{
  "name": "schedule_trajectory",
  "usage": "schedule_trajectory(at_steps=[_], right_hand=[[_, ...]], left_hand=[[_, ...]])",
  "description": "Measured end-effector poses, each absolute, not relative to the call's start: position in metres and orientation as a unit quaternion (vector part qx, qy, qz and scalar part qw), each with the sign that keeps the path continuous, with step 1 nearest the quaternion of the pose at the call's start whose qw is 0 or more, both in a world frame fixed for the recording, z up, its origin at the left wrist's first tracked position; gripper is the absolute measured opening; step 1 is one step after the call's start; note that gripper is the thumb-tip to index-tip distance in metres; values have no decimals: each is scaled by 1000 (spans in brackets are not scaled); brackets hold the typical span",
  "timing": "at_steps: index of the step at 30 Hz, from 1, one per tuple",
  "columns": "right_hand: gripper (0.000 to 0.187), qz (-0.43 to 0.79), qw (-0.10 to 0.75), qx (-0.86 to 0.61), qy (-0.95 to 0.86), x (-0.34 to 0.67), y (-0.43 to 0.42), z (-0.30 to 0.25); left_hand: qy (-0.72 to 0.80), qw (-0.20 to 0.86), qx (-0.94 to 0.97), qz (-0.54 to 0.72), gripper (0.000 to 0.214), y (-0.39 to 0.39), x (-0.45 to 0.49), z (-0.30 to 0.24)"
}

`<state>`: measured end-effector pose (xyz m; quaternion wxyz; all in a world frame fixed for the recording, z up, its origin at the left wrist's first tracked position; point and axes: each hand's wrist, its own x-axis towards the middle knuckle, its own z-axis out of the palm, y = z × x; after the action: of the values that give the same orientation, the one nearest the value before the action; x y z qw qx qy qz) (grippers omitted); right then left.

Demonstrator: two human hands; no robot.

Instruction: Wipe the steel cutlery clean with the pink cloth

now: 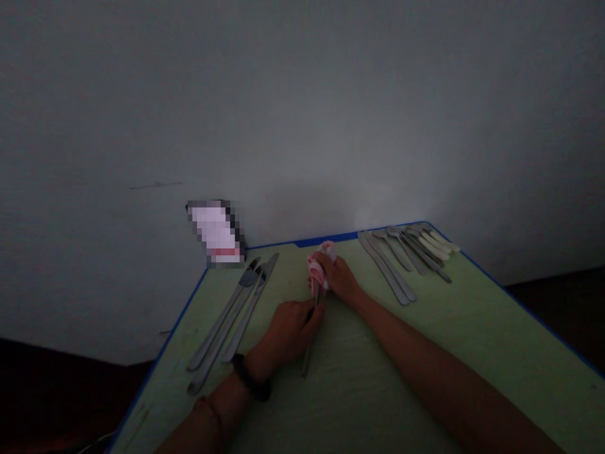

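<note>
A green worktop (472, 315), its near edge cut off, carries the scene. At its middle, the left hand (293, 329) curls its fingers around the near handle of a metal utensil (307, 359); the right hand (343, 279) bunches its fingers on a pink-and-white cloth (317, 276) hiding the utensil's far end. Dimness obscures the fingertips.

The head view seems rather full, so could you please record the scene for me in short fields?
Left hand: gripping a metal utensil
Right hand: holding a pink-and-white cloth around its far end
Utensil type: hidden
Table left: spoons, a knife
Table right: more cutlery, some white-handled
Far left corner: pixelated device
Light: dim
</note>
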<state>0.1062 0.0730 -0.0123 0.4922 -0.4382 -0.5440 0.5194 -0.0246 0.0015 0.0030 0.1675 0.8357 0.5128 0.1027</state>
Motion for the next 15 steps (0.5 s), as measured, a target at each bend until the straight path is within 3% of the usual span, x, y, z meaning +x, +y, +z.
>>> schedule_trajectory(at_steps=[9, 15], right_hand=[[38, 605, 510, -431, -435, 108, 78, -12], [39, 664, 617, -333, -259, 117, 87, -16]], left_hand=[[513, 147, 839, 102, 42, 2, -24, 0], [487, 116, 862, 77, 43, 0, -24, 0]])
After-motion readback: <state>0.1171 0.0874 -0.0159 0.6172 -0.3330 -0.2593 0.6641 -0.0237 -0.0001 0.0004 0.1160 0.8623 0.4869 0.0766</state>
